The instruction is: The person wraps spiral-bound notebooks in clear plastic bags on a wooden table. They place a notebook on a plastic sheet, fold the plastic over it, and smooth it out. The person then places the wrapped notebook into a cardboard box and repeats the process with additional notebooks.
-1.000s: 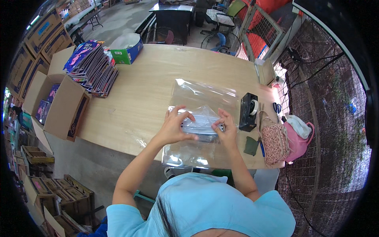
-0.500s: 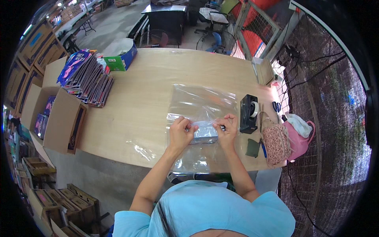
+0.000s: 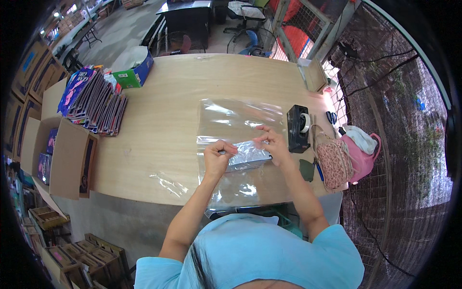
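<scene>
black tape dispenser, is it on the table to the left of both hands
No, the black tape dispenser stands on the table to the right of the right hand.

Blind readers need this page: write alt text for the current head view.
A person's left hand and right hand flank a pale film-covered packet over a clear plastic sheet on a table. A black tape dispenser is at right; stacked booklets and an open cardboard box are at left.
</scene>
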The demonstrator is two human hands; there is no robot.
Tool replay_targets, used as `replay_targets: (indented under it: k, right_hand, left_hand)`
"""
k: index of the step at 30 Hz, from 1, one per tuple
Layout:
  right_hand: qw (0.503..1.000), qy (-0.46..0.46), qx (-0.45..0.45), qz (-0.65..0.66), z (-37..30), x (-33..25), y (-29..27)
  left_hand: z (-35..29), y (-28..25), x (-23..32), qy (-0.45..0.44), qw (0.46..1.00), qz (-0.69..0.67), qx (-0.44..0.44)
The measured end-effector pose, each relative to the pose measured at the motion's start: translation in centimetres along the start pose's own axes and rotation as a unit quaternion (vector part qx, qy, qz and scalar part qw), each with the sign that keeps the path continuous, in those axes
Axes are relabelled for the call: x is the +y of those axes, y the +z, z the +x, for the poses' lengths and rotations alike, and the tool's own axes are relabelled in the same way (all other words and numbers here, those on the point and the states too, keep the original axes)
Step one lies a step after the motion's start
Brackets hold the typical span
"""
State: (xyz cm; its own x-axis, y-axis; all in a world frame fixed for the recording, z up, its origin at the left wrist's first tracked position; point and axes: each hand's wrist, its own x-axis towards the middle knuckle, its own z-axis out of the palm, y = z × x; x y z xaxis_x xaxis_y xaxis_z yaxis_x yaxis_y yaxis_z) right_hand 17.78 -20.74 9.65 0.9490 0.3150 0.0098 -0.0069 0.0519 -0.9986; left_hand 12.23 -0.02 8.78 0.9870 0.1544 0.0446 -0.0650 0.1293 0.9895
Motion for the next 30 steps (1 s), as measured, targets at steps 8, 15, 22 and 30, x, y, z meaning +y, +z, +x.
replay_targets:
  k: [8, 15, 22, 30]
  right_hand:
    - [0.854, -0.295, 0.089, -0.419, -6.2, -3.6, 6.0]
    - [0.908, -0.248, 0.149, -0.304, -8.5, -0.2, 6.8]
    - [0.876, -0.319, 0.093, -0.349, -7.9, 1.9, 5.3]
    - [0.704, -0.503, 0.069, -0.496, -7.0, 5.3, 3.0]
  left_hand:
    - [-0.3, 0.1, -0.9, 0.056, 0.998, 0.026, 0.022]
    - [-1.5, 1.1, -0.9, 0.103, 0.991, 0.019, 0.083]
    - [-1.4, -1.9, 4.4, 0.129, 0.961, 0.183, -0.161]
    - [0.8, -2.9, 6.9, 0.113, 0.888, 0.33, -0.299]
